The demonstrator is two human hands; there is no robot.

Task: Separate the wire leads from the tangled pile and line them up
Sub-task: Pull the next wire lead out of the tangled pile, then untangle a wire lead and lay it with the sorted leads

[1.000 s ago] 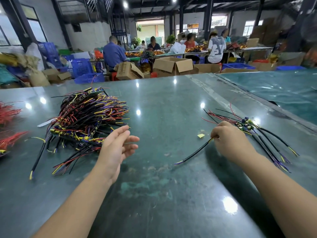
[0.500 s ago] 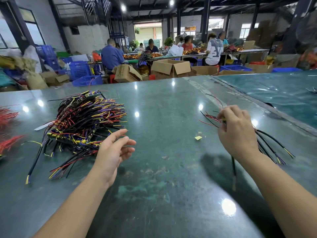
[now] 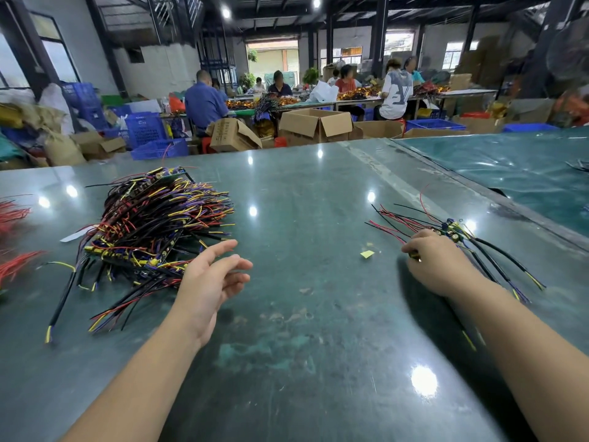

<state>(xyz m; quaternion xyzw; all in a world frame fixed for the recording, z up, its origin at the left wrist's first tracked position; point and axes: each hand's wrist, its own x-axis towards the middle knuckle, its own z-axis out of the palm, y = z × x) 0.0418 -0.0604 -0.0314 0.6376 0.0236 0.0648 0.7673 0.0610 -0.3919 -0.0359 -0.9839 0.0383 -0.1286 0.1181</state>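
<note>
A tangled pile of wire leads, black, red, yellow and purple, lies on the left of the green table. My left hand hovers just right of the pile, fingers relaxed, holding nothing. On the right a small row of separated leads lies side by side, red ends pointing far left, black yellow-tipped ends near right. My right hand rests at the near side of that row, fingers curled round one lead with a small component at its fingertips. My wrist hides part of the row.
Loose red wires lie at the table's left edge. A small yellow scrap sits between my hands. A seam and a second green table run along the right. Cardboard boxes, blue crates and seated workers fill the background.
My right hand carried a single black lead from the table's middle over to the row on the right and lowered it there. My left hand stayed beside the pile.
</note>
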